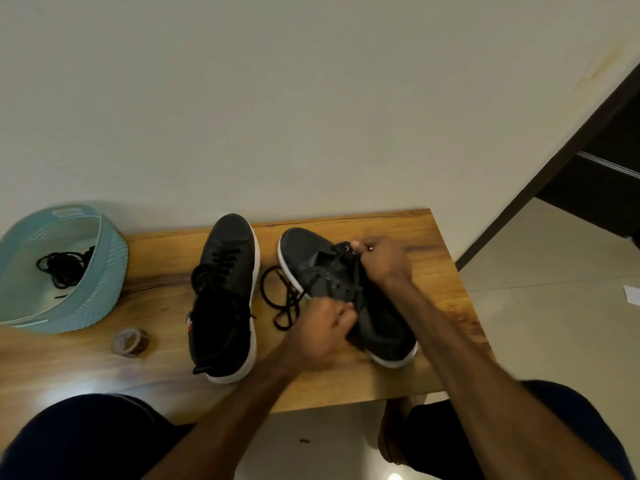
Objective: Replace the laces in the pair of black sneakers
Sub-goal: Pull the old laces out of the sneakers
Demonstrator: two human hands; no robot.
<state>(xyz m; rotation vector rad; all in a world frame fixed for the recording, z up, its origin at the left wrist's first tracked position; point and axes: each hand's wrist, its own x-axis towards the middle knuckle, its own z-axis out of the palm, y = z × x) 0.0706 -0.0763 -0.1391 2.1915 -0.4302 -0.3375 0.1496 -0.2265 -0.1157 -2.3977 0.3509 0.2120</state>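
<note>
Two black sneakers on one wooden table, one of them mid-lacing.

One teal basket at the table's left edge holds a lace bundle, number untellable. One laced sneaker lies at centre. One held sneaker lies toward the right edge. The left hand grips its near eyelet flap with curled fingers. The right hand pinches the loose lace at the far eyelets, its slack coiled between the shoes. One tape roll sits near the front edge. The sneaker is probably light with a soft upper, best steadied at the flap. The lace is limp and best fed by its stiff tip.
</note>
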